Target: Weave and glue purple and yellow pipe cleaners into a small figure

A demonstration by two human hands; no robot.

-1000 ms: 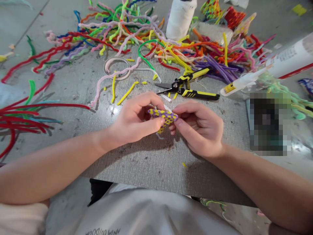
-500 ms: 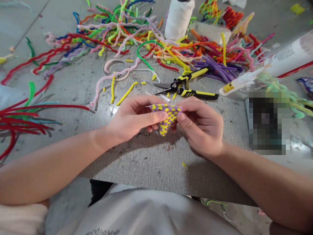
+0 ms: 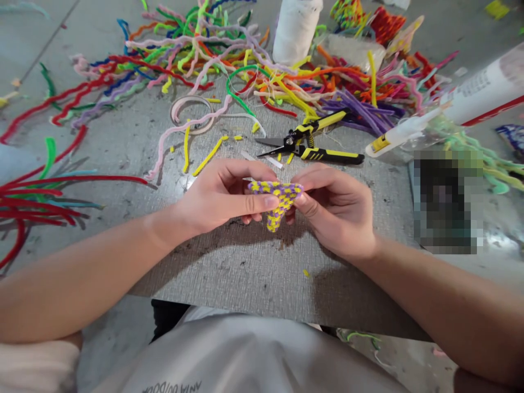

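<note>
A small yellow-and-purple woven pipe-cleaner piece (image 3: 282, 203), roughly triangular with its narrow end pointing down, is held between my two hands above the table. My left hand (image 3: 223, 196) grips its left side, thumb flat across the front and fingers behind. At the upper right corner, my right hand (image 3: 338, 210) pinches the edge between thumb and forefinger. The back of the piece is hidden by my fingers. Just beyond my hands lie scissors (image 3: 307, 143) with black-and-yellow handles, their blades pointing left and apart.
A heap of coloured pipe cleaners (image 3: 184, 60) spreads across the far side, with a white wrapped bottle (image 3: 297, 33) in it. Red pipe cleaners (image 3: 61, 191) lie at left, a tape roll (image 3: 192, 114) past my left hand. A white tube with nozzle (image 3: 470, 93) is at right.
The woven piece has tilted a little, its top edge now showing more and its tip slightly lower. Both hands keep their grip on it.
</note>
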